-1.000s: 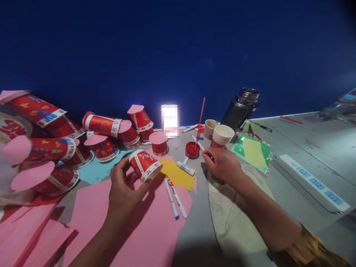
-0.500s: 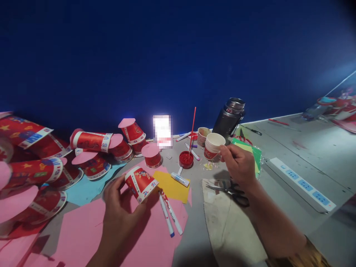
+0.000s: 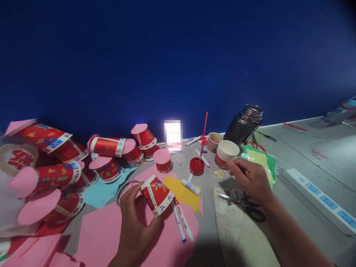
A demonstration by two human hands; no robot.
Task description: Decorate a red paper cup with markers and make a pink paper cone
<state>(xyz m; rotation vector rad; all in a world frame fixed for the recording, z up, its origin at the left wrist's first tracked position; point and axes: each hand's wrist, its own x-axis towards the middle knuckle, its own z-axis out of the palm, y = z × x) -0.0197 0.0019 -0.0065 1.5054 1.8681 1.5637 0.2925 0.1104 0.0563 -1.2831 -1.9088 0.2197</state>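
My left hand [image 3: 136, 222] grips a red printed paper cup [image 3: 157, 194], tilted with its open rim down to the right, over a pink paper sheet [image 3: 111, 233]. My right hand [image 3: 250, 180] hovers just below a stack of white-lined paper cups [image 3: 226, 152], fingers curled together and pointing left toward small yellow scraps [image 3: 219, 173]. Whether those fingers hold anything is hidden. Black-handled scissors [image 3: 244, 204] lie on a beige cloth [image 3: 244, 241] right under that hand.
A pile of red cups with pink paper tops [image 3: 55, 167] fills the left. A red paint pot [image 3: 196, 166] with a brush, a glue stick [image 3: 191, 187], yellow paper [image 3: 180, 193] and two markers [image 3: 182, 222] lie mid-table. A thermos [image 3: 244, 124], green packet [image 3: 263, 159] and power strip [image 3: 322, 200] sit right.
My right hand let go of the scissors on the cloth, rose to the cup stack, then dropped slightly below it. My left hand kept the red cup.
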